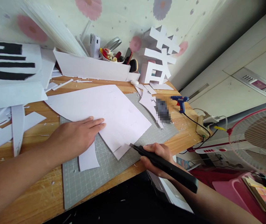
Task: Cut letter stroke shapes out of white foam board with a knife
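Observation:
My left hand [77, 137] lies flat, fingers stretched out, pressing down on a large white foam sheet [105, 109] that rests on a grey cutting mat [93, 177]. My right hand [157, 157] is closed around a black utility knife [165, 165]. The knife's blade tip touches the sheet's near edge at its lower right corner. A small curved white offcut [88, 158] lies on the mat just below my left hand.
A wooden table [37, 193] holds white scraps at left, a white tray [91, 67] of tools at the back, a white 3D foam character [158, 56], and a blue glue gun [181, 102] at right. A fan [256, 137] stands right of the table.

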The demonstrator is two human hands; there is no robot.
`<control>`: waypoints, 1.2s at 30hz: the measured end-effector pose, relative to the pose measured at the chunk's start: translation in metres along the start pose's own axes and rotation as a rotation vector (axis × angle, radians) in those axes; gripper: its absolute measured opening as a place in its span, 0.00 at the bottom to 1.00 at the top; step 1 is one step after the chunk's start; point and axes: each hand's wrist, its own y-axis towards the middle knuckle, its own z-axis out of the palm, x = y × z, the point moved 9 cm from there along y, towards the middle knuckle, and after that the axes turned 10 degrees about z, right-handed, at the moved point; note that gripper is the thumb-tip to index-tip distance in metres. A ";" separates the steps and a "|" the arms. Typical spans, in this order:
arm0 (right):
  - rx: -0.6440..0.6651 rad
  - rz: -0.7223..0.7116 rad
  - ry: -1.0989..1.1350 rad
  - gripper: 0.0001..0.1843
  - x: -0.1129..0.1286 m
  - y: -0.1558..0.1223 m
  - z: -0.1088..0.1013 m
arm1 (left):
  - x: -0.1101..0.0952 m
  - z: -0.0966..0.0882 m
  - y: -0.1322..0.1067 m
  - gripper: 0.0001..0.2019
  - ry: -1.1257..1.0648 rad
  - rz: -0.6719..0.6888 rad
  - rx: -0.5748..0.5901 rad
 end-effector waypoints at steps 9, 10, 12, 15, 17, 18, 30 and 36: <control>-0.048 0.059 -0.025 0.09 -0.007 0.005 -0.005 | -0.006 0.003 -0.001 0.31 0.020 0.015 0.005; -0.049 0.055 -0.025 0.09 -0.006 0.007 -0.007 | -0.006 0.003 -0.001 0.33 0.023 0.012 0.009; -0.050 0.058 -0.024 0.08 -0.005 0.013 -0.012 | -0.009 0.002 -0.001 0.34 0.030 0.015 0.015; -0.120 0.130 0.033 0.06 -0.015 0.027 -0.024 | -0.014 0.001 0.002 0.34 0.061 0.032 0.019; -0.165 0.190 0.121 0.10 -0.026 0.044 -0.026 | -0.016 0.001 0.004 0.33 0.105 0.045 0.051; -0.160 0.213 0.163 0.14 -0.032 0.055 -0.021 | -0.018 0.001 0.004 0.32 0.126 0.054 0.072; -0.043 0.242 0.059 0.11 -0.059 0.115 0.054 | -0.029 -0.003 0.006 0.32 0.191 0.103 0.046; -0.068 0.216 0.061 0.10 -0.055 0.114 0.051 | -0.029 -0.005 0.004 0.32 0.148 0.095 0.026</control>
